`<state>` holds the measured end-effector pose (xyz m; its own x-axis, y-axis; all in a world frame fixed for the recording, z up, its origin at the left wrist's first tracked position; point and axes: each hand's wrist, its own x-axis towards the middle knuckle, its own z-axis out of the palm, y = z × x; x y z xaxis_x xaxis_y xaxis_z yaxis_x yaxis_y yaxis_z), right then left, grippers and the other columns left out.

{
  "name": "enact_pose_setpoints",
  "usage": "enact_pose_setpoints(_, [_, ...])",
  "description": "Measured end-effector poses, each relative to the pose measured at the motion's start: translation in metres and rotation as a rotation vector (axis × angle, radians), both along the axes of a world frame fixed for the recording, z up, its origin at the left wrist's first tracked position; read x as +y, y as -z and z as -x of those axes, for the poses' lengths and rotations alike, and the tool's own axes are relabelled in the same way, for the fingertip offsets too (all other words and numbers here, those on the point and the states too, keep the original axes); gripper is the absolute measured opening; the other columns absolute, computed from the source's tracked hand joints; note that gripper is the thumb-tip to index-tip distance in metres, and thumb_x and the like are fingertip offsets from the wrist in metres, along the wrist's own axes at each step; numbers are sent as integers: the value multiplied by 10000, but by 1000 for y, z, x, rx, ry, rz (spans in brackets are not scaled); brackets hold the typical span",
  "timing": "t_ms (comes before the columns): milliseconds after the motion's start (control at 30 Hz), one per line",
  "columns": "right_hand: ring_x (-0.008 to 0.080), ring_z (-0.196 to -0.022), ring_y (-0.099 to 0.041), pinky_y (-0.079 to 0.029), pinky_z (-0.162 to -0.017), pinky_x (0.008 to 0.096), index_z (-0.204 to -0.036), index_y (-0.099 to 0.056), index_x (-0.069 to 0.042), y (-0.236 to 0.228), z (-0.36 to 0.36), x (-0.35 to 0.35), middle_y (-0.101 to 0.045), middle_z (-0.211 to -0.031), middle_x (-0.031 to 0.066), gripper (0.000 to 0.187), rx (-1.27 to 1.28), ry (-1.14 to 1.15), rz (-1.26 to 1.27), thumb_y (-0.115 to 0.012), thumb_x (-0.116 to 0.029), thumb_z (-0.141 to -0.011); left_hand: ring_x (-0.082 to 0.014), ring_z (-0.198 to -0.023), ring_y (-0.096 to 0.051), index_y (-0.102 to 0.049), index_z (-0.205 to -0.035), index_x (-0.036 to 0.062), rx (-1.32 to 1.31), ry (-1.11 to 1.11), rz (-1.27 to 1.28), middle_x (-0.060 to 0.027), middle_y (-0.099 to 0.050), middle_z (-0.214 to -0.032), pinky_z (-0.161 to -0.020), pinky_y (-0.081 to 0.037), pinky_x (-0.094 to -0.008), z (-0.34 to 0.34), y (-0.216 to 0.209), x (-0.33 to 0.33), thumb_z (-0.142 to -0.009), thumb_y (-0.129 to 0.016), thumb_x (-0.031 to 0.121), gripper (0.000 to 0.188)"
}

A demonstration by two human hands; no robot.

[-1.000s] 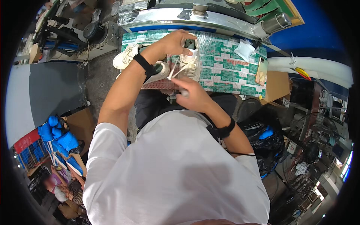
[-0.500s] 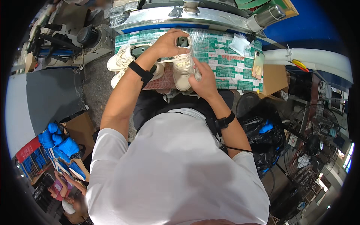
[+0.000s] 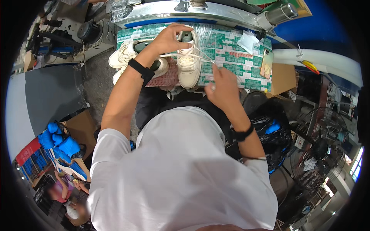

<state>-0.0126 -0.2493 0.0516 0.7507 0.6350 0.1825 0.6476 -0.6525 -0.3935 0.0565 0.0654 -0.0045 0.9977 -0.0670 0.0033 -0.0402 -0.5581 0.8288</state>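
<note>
A cream lace-up sneaker (image 3: 188, 75) lies toe toward me on the wrapped surface, a dark green insert (image 3: 186, 36) in its opening. My left hand (image 3: 169, 40) grips it round the ankle opening, fingers at the far edge and thumb at the tongue. To the right of the sneaker, my right hand (image 3: 224, 85) pinches a pale shoelace (image 3: 205, 57) that runs taut from the eyelets. That hand is slightly blurred. Another lace stretches left under my left wrist. More cream sneakers (image 3: 125, 55) sit at the left, partly hidden by my left forearm.
The work surface (image 3: 227, 71) has green-and-white printed tape under clear film. On its right lie a small white packet (image 3: 247, 41) and a phone (image 3: 266, 63). A metal rail (image 3: 223, 16) borders the far side. Behind my right arm are a black bag (image 3: 269, 115) and a fan (image 3: 320, 148).
My right hand has moved from the sneaker's side outward to the right and toward me, drawing the lace out. My left hand stays at the sneaker's opening.
</note>
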Motion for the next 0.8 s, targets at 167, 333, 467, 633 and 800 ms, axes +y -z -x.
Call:
enact_pose_setpoints(167, [427, -963, -646, -522, -867, 542, -1430, -625, 90, 4, 24, -29, -630, -1037, 218, 661, 149, 44, -24, -730, -108, -809, -329, -1387, -600, -736, -1450, 217, -2, 17, -5, -164, -544, -1561, -1150, -539, -445, -10, 1, -14, -822, -953, 288, 668])
enact_pose_setpoints(333, [430, -1003, -651, -531, -880, 524, -1424, -619, 97, 25, -7, 30, -652, -1084, 225, 649, 224, 21, -303, -745, -142, -833, -340, -1426, -570, -727, -1463, 222, 70, 32, 3, -168, -546, -1572, -1156, -527, -459, -8, -8, -15, -825, -959, 292, 683])
enact_pose_setpoints(467, [438, -1012, -655, -534, -893, 545, -1412, -620, 107, 27, -5, 24, -650, -1075, 242, 631, 191, 33, -187, -712, -163, -849, -369, -1511, -505, -718, -1480, 234, 41, 33, 24, -192, -524, -1639, -1185, -504, -473, -5, -3, -14, -829, -963, 305, 699])
enact_pose_setpoints(633, [460, -977, -671, -539, -881, 553, -1378, -660, 106, 15, 30, -43, -668, -1056, 259, 619, 276, 165, -14, -731, -186, -837, -397, -1444, -568, -736, -1457, 209, -12, 3, -13, -203, -557, -1567, -1176, -512, -472, 1, 3, -11, -784, -981, 384, 738])
enact_pose_setpoints(800, [446, -1025, -671, -549, -907, 520, -1430, -640, 74, 17, -5, 12, -670, -1081, 247, 658, 256, 84, -324, -754, -157, -825, -342, -1386, -585, -732, -1437, 198, -79, 11, -60, -163, -631, -1467, -1187, -490, -447, -11, 4, -21, -831, -946, 299, 651])
